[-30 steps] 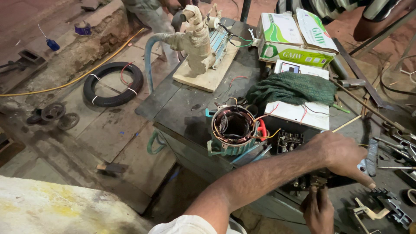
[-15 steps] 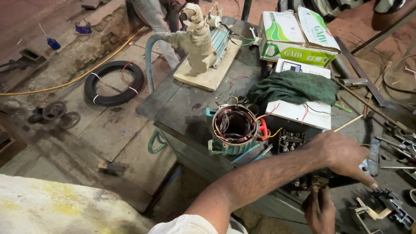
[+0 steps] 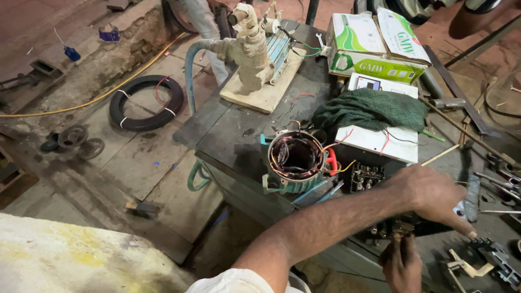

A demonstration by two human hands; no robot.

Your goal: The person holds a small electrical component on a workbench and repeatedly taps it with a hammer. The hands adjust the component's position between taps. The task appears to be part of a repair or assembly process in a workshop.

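On a dark metal workbench [image 3: 239,130], two hands work at a small black electrical part.

The bench carries a pale pump [image 3: 247,46] on a wooden board, a green-and-white carton [image 3: 374,51] and a green cloth [image 3: 372,108]; nearer stands a teal motor stator [image 3: 296,160] with copper windings. Just right of it, the left hand [image 3: 431,195] lies curled over the black part [image 3: 393,228], fingers pressed down on it. Below, the right hand [image 3: 402,266] is closed around a tool handle touching that part; the tool's kind cannot be told.
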